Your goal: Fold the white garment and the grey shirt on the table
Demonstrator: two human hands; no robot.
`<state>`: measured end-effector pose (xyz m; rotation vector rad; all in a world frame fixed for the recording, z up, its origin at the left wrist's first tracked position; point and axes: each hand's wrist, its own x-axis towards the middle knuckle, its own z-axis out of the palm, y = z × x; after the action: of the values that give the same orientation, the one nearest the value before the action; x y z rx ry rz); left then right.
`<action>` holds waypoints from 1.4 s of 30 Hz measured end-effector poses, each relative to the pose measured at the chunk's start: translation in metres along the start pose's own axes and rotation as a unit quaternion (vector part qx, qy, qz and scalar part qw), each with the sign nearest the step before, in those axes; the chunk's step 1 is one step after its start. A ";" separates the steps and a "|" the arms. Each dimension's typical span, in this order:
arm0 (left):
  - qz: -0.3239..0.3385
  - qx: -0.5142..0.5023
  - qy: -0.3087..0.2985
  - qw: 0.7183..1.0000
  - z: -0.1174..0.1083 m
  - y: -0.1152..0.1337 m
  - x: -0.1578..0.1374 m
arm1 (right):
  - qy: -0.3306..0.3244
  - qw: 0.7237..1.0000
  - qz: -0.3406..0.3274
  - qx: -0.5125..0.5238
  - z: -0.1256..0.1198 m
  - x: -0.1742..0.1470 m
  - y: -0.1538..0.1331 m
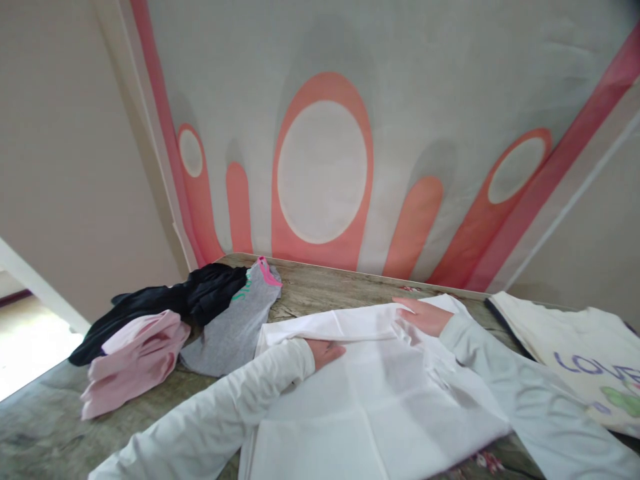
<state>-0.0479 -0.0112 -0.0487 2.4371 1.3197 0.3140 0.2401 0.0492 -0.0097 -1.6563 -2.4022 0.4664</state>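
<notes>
A white cloth garment (370, 407) lies spread on the table in front of me, with a strip folded over along its far edge. My left hand (327, 353) lies flat on it, just below that strip, its fingers stretched out to the right. Near the far right part of the strip, my right hand (426, 315) rests on the fabric with fingers extended and slightly apart, pointing left. Small bunched creases show beside its fingertips. Both forearms are in pale sleeves, and the left one covers part of the garment's left side.
On the left of the wood-patterned table (310, 290) lie a folded pink garment (135, 367), a black garment (213, 293) and a grey shirt (235, 333) with pink trim. A cream shirt (575, 333) lettered "LOVE" lies at right. A patterned panel (320, 180) stands behind.
</notes>
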 end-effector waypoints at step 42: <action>-0.185 0.282 0.076 0.938 -0.053 -0.059 -0.118 | 0.094 0.969 0.174 -0.151 0.065 -0.009 0.118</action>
<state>-0.1755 -0.0698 -0.0274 2.5471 2.1436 0.0191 0.3258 0.0697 -0.1125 -2.1571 -2.1309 -0.0180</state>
